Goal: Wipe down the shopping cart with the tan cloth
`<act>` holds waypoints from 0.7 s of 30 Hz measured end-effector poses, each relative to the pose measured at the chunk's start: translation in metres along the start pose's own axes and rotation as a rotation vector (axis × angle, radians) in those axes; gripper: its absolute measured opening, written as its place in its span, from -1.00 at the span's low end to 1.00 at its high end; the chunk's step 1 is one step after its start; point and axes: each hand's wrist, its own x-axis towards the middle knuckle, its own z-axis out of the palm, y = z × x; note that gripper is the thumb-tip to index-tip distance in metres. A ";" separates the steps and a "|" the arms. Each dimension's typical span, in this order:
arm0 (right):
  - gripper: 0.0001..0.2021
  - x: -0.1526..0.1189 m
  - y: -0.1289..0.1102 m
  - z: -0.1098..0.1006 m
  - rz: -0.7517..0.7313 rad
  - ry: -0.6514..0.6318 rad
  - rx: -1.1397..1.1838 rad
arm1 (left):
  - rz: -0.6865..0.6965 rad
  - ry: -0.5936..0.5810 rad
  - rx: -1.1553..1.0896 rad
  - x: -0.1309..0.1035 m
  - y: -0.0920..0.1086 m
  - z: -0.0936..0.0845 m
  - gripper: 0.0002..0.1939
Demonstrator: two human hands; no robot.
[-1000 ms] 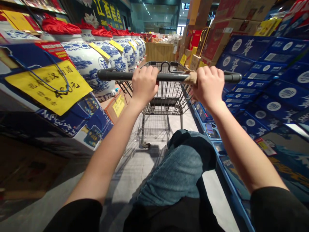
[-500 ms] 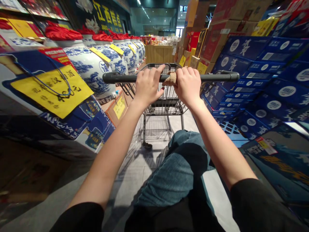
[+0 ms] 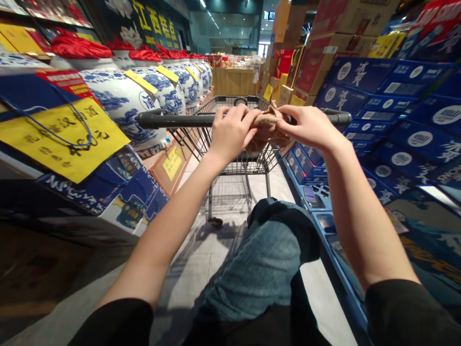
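Observation:
A dark grey shopping cart handle (image 3: pixel 183 120) runs across the view in front of me, with the wire basket of the shopping cart (image 3: pixel 239 168) beyond it. My left hand (image 3: pixel 232 129) is closed over the handle left of its middle, its thumb side against a crumpled brown cloth (image 3: pixel 267 127). That cloth drapes over the bar and hangs down a little behind it. On its other side, my right hand (image 3: pixel 311 124) pinches the cloth between thumb and fingers at the bar. The right fingertips are partly hidden by the cloth.
Large blue-and-white jars (image 3: pixel 115 96) with red cloth covers line the left side, behind boxes bearing a yellow price sign (image 3: pixel 68 139). Blue cartons (image 3: pixel 360 77) are stacked on the right, above a blue pallet (image 3: pixel 319 204). A wooden counter (image 3: pixel 234 81) stands ahead along the aisle.
My right hand has shifted from gripping the bar to pinching the brown cloth, its wrist swung outward. The cloth is more spread and hangs lower. My left hand has moved nearer to it.

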 end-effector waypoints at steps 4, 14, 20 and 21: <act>-0.50 -0.013 -0.002 0.005 -0.038 0.035 -0.080 | 0.009 0.032 -0.062 -0.009 -0.013 -0.003 -0.59; -0.57 -0.014 -0.017 0.026 -0.031 0.099 -0.288 | -0.015 -0.075 -0.020 0.013 0.020 -0.015 -0.53; -0.66 -0.011 -0.014 0.033 -0.038 0.131 -0.315 | -0.065 -0.140 0.170 0.015 0.031 -0.005 -0.44; -0.66 -0.011 -0.013 0.033 -0.039 0.134 -0.313 | -0.064 -0.144 0.187 0.010 0.023 -0.011 -0.48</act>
